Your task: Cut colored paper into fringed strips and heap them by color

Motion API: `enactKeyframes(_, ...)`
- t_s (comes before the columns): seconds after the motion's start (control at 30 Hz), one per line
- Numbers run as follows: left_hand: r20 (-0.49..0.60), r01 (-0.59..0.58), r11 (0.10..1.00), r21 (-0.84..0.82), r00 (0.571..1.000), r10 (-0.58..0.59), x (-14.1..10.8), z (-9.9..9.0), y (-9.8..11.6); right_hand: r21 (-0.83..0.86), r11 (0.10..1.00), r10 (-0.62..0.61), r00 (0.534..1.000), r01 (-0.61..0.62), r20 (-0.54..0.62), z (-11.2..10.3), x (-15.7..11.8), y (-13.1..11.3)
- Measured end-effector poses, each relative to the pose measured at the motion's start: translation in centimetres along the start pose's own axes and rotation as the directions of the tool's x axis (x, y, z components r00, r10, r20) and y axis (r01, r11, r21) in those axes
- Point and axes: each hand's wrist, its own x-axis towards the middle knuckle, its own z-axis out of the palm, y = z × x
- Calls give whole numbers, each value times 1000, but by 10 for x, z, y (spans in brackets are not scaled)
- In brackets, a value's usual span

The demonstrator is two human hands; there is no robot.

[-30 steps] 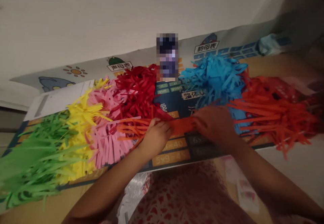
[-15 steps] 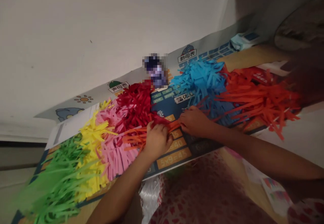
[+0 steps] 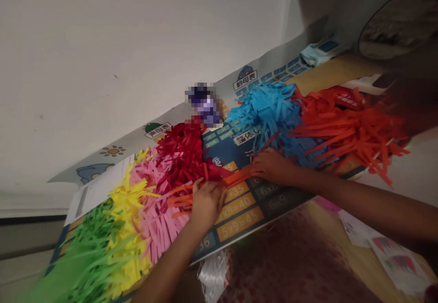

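Between my two hands stretches a bundle of orange paper strips (image 3: 237, 176), whose loose ends fan out left of my left hand. My left hand (image 3: 207, 202) has its fingers closed on one part of the bundle. Closed on the right part is my right hand (image 3: 273, 166), with its fingertips partly hidden. Dark red paper fringe (image 3: 179, 152) lies just beyond my left hand, with pink fringe (image 3: 159, 234) beside it. Blue paper fringe (image 3: 270, 107) is behind my right hand.
Yellow fringe (image 3: 125, 248) and green fringe (image 3: 89, 243) cover the left end of the printed mat (image 3: 222, 150). Orange-red fringe (image 3: 352, 129) heaps at the right. A blurred purple item (image 3: 207, 109) stands by the wall. Clear plastic string (image 3: 214, 273) hangs near the front edge.
Both hands have moved slightly apart, and a longer stretch of the orange strips shows between them. The view has shifted a little.
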Motion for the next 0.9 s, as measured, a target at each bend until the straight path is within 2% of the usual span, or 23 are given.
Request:
enactKeyframes(0.13,112,126,982,-140,988,-111,9,-2,-10,114,983,130,984,-144,122,-13,12,0)
enactKeyframes(0.3,159,267,947,-176,957,-241,17,0,-9,86,968,227,970,-235,87,-7,21,-4)
enactKeyframes(0.4,152,281,950,-138,953,-260,19,2,-8,78,963,253,965,-258,69,-3,20,-3)
enactKeyframes(0.9,174,274,961,-45,949,-262,24,7,-8,51,957,277,952,-285,129,-5,22,-7)
